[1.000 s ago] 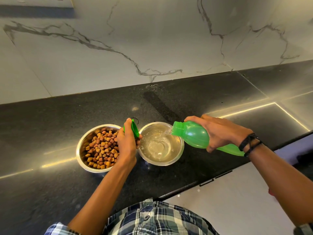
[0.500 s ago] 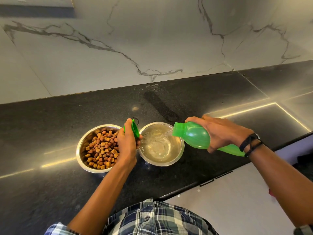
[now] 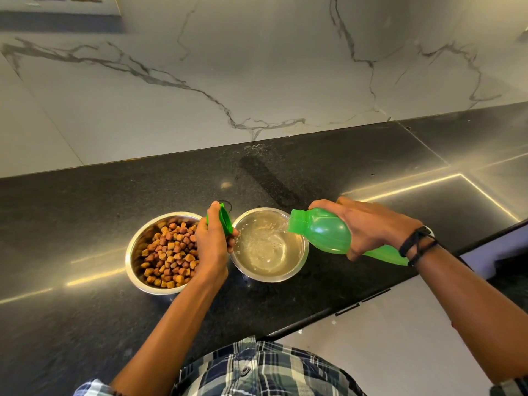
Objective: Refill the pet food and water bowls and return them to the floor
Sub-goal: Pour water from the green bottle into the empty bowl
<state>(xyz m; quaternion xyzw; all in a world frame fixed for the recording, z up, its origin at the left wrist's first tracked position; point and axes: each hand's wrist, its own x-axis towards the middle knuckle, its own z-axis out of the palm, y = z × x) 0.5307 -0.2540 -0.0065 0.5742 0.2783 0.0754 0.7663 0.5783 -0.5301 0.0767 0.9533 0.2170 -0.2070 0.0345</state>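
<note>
The right hand (image 3: pixel 374 227) grips a green bottle (image 3: pixel 328 234) tipped leftward, its mouth over the water bowl (image 3: pixel 270 244) on the black counter (image 3: pixel 71 224). The left hand (image 3: pixel 213 247) pinches the green cap (image 3: pixel 225 221) between both bowls; the kibble bowl (image 3: pixel 137 252) sits left.

The single head-worn view looks forward and steeply down from above the person's shirt (image 3: pixel 257 372). It faces the far marble wall (image 3: pixel 257 67) across the near black counter (image 3: pixel 71 224).
</note>
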